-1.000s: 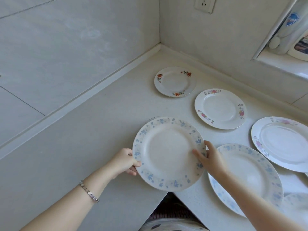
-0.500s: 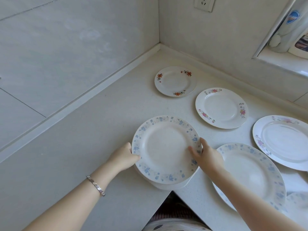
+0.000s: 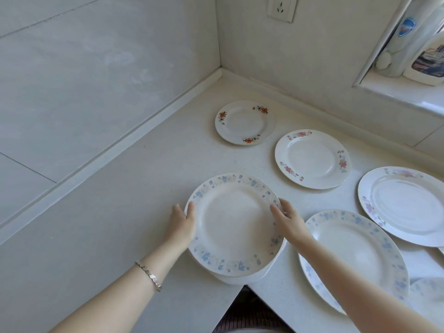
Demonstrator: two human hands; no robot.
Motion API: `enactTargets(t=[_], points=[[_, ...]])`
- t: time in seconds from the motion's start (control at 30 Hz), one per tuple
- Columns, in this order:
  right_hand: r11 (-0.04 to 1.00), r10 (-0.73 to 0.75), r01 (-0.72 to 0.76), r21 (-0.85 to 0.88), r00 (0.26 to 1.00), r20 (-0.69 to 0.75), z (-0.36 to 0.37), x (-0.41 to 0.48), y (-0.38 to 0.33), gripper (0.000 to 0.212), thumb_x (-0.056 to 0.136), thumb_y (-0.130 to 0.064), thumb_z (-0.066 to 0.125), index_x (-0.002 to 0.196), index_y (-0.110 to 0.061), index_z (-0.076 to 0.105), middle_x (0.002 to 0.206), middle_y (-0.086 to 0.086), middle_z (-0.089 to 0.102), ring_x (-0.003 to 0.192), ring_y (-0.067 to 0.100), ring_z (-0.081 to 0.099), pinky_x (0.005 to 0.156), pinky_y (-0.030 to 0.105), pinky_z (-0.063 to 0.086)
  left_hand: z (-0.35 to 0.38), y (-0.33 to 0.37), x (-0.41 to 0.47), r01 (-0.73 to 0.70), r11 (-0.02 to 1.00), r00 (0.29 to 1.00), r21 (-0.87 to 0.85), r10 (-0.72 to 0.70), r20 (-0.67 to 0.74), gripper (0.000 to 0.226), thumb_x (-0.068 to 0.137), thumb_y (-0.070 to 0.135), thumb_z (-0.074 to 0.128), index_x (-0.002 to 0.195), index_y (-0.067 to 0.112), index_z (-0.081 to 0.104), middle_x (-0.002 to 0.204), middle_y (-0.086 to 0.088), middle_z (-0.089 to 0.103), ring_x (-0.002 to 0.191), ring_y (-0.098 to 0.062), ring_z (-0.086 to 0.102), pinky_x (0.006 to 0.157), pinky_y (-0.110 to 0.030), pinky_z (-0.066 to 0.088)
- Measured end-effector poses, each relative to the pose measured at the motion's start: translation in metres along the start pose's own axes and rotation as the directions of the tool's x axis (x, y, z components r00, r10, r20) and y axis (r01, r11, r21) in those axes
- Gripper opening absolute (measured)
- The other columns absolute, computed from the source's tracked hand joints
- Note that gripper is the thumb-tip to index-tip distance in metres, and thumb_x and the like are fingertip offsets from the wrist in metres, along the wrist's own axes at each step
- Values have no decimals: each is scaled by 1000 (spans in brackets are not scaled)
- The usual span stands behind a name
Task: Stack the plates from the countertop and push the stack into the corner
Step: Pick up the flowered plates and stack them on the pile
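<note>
Holding: blue-rim plate [image 3: 234, 224] between my two hands, on top of another plate [image 3: 240, 278] whose white edge shows beneath at the near side.
Left grip [image 3: 181, 223]: clasped on the plate's left rim, thumb on top of the rim, fingers behind the edge; bracelet [image 3: 149, 276] on the wrist.
Right grip [image 3: 287, 218]: clasped on the right rim, fingers over the edge.
Stack place: on the desk [image 3: 108, 224] at its near inner notch, well apart from the corner [image 3: 219, 70] where the two walls meet.
Other plates: orange-flower plate [image 3: 245, 122] nearest the corner, flat, alone; pink-flower plate [image 3: 312, 159] just right of it, apart; big pink plate [image 3: 406, 205] at the right edge, partly cut off; second blue plate [image 3: 353, 255] under my right forearm, just beside the stack; cannot tell if they touch.
Far right, low: blurred piece of one more plate, too cut off to tell.
Wall: socket [image 3: 281, 8] above the corner.
Sill: two bottles [image 3: 413, 44] top right.
</note>
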State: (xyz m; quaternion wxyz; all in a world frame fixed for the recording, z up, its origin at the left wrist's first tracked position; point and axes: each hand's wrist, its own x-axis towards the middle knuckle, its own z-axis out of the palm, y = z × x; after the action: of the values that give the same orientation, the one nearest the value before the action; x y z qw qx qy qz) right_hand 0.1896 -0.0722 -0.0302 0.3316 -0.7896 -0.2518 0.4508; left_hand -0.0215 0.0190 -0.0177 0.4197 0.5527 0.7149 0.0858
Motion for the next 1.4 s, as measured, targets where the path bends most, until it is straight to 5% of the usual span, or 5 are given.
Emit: enactTargets(t=[0.2, 0.53, 0.67, 0.83, 1.4], points=[[861, 293, -221, 457, 951, -93, -57, 48, -4, 44, 95, -20, 45, 126, 10, 46, 87, 11, 53, 77, 23, 52, 87, 39, 49, 0, 80, 36, -240, 965, 961, 103, 251, -116, 42, 95, 22, 43, 132, 4, 45, 141, -18, 41, 131, -31, 41, 108, -34, 30], [320, 596, -364, 875, 795, 113, -98, 124, -11, 58, 94, -18, 49, 143, -1, 26, 142, 15, 46, 129, 27, 48, 108, 33, 37, 69, 166, 111, -100, 961, 992, -257, 117, 51, 14, 84, 6, 45, 93, 7, 56, 91, -15, 64, 98, -33, 64, 88, -41, 51], [298, 641, -348, 889, 763, 83, -94, 143, -9, 52, 92, -17, 54, 139, -4, 35, 136, 16, 51, 122, 29, 54, 94, 33, 46, 91, 191, 148, 201, 816, 979, -543, -141, 150, 13, 87, 2, 44, 74, 2, 49, 71, -12, 49, 69, -26, 55, 57, -24, 53], [279, 577, -231, 932, 816, 30, -101, 162, 3, 45, 90, -1, 53, 134, -1, 42, 89, 12, 60, 73, 22, 56, 36, 22, 51, 113, 212, 201, 461, 610, 887, -645, -287, 363, 27, 96, 12, 40, 123, 7, 44, 108, -19, 54, 112, -29, 55, 101, -39, 41], [450, 303, -119, 885, 952, -27, -157, 82, 25, 28, 85, 2, 57, 110, -11, 59, 105, 10, 69, 81, 20, 71, 63, 25, 60, 72, 212, 166, 189, 575, 979, -796, -173, 107, 36, 90, -8, 45, 124, 1, 52, 78, -7, 55, 76, -19, 60, 83, -37, 52]])
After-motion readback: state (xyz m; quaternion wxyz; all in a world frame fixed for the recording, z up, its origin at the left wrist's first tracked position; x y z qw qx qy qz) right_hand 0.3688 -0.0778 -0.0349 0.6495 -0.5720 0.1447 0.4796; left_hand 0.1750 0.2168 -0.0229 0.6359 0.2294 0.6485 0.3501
